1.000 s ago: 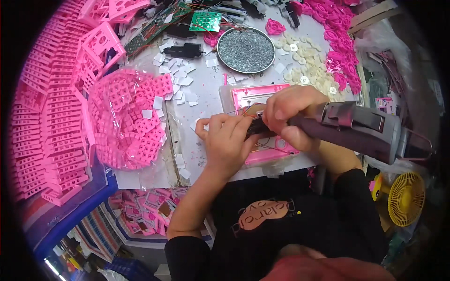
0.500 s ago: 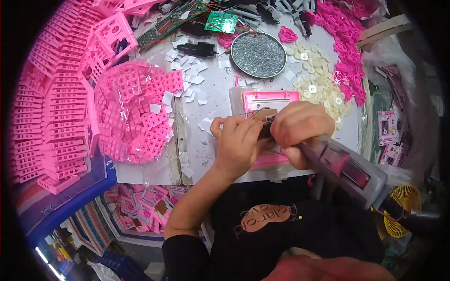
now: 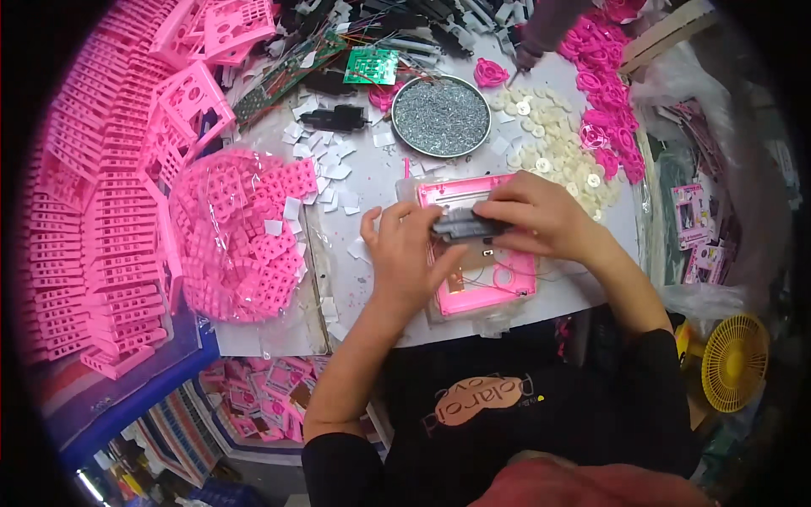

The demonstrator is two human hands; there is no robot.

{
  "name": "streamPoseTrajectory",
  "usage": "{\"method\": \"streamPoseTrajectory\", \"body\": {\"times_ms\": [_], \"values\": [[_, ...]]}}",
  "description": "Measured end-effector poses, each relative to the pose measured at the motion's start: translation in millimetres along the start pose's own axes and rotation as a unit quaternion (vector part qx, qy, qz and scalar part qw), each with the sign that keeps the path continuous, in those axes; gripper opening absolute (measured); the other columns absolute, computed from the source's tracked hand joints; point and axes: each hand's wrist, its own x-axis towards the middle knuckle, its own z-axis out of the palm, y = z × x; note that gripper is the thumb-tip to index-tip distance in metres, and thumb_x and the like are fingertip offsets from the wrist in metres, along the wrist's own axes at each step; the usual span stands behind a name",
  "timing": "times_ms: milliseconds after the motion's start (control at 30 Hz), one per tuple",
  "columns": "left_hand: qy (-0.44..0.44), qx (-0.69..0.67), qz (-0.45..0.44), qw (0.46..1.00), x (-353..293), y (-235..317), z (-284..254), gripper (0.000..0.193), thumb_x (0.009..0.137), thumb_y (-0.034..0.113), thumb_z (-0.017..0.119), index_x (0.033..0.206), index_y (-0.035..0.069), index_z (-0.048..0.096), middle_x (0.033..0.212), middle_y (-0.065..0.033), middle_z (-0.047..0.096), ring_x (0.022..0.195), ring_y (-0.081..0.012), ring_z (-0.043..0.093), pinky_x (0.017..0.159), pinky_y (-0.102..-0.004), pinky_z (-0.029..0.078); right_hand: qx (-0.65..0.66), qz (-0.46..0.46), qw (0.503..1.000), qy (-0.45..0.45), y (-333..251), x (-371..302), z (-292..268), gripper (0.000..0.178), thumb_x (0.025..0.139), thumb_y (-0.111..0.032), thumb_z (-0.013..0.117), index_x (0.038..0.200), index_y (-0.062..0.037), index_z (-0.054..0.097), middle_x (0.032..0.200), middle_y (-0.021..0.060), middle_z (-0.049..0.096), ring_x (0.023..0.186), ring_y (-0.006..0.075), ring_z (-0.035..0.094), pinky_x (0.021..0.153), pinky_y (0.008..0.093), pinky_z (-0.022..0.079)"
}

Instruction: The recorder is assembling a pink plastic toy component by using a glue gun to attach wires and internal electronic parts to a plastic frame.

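Note:
A pink plastic case [image 3: 483,300] lies face down on the worktable in front of me, with thin wires and a small brown board inside it. My left hand [image 3: 404,253] and my right hand [image 3: 545,215] pinch a black plastic mechanism [image 3: 465,226] from either side, held at the upper half of the case. Fingers cover both of its ends, so I cannot tell whether it sits in the case or just above. A dark power screwdriver [image 3: 547,32] hangs, blurred, at the far right of the table, out of my hands.
Beyond the case stands a round dish [image 3: 441,155] of small metal screws. Cream discs [image 3: 541,127] and magenta rings [image 3: 596,101] spread right. Left are a bag of pink keypads [image 3: 228,245], stacked pink frames [image 3: 122,245] and white paper squares [image 3: 335,160]. A green circuit board [image 3: 370,65] lies far back.
My right hand has let go of the power screwdriver, which now hangs at the far right. That hand has moved onto the black mechanism, opposite my left hand.

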Motion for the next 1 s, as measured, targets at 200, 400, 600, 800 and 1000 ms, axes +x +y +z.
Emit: {"method": "streamPoseTrajectory", "body": {"times_ms": [200, 400, 600, 800, 1000], "values": [[0.022, -0.037, -0.02, 0.999, -12.0, 5.3, 6.4, 0.075, 0.079, 0.028, 0.079, 0.139, 0.001, 0.043, 0.113, -0.0042, 0.066, 0.115, -0.0259, 0.051, 0.103, -0.048, 0.027, 0.114, 0.251, 0.956, -0.104, 7.5, 33.1, -17.2, 0.03, 0.09, -0.033, 0.066, 0.106, -0.0079, 0.071, 0.076, 0.0173, 0.067, 0.072, 0.0357, 0.067, 0.065, 0.0441, 0.052], [-0.057, 0.104, -0.007, 0.993, 1.6, 22.0, 0.5, 0.066, 0.078, 0.024, 0.078, 0.138, 0.005, 0.058, 0.115, -0.0089, 0.062, 0.11, -0.0285, 0.052, 0.101, -0.0458, 0.03, -0.137, 0.26, 0.953, -0.07, 0.9, 43.6, -20.4, 0.042, 0.083, -0.032, 0.074, 0.113, -0.0044, 0.063, 0.088, 0.013, 0.07, 0.085, 0.0354, 0.067, 0.075, 0.0464, 0.054], [-0.064, 0.105, -0.01, 0.992, 6.3, 23.6, 4.4, 0.068, 0.077, 0.026, 0.079, 0.138, 0.005, 0.058, 0.113, -0.0087, 0.06, 0.109, -0.0277, 0.052, 0.1, -0.047, 0.031, -0.158, -0.017, 0.979, 0.124, 16.4, 5.8, 22.7, 0.044, 0.069, -0.013, 0.081, 0.108, -0.0029, 0.064, 0.105, 0.0098, 0.069, 0.096, 0.0332, 0.062, 0.086, 0.043, 0.052], [-0.08, 0.126, -0.019, 0.989, 21.1, 34.3, -11.4, 0.053, 0.077, 0.023, 0.079, 0.125, 0.005, 0.067, 0.11, -0.011, 0.063, 0.098, -0.0273, 0.058, 0.09, -0.0434, 0.042, -0.092, 0.028, 0.995, 0.026, 25.0, 14.2, 9.7, 0.037, 0.067, -0.01, 0.079, 0.101, -0.0044, 0.064, 0.104, 0.0101, 0.066, 0.094, 0.032, 0.059, 0.085, 0.043, 0.05], [-0.031, 0.084, -0.095, 0.991, 120.8, -27.0, -7.8, 0.019, 0.082, 0.023, 0.074, 0.091, 0.007, 0.074, 0.093, -0.0095, 0.069, 0.095, -0.03, 0.064, 0.083, -0.0464, 0.048, 0.021, 0.01, 0.998, 0.05, 41.4, 6.0, 19.0, 0.033, 0.072, -0.011, 0.078, 0.1, -0.0046, 0.062, 0.101, 0.012, 0.06, 0.095, 0.0324, 0.057, 0.082, 0.0413, 0.049]]}}
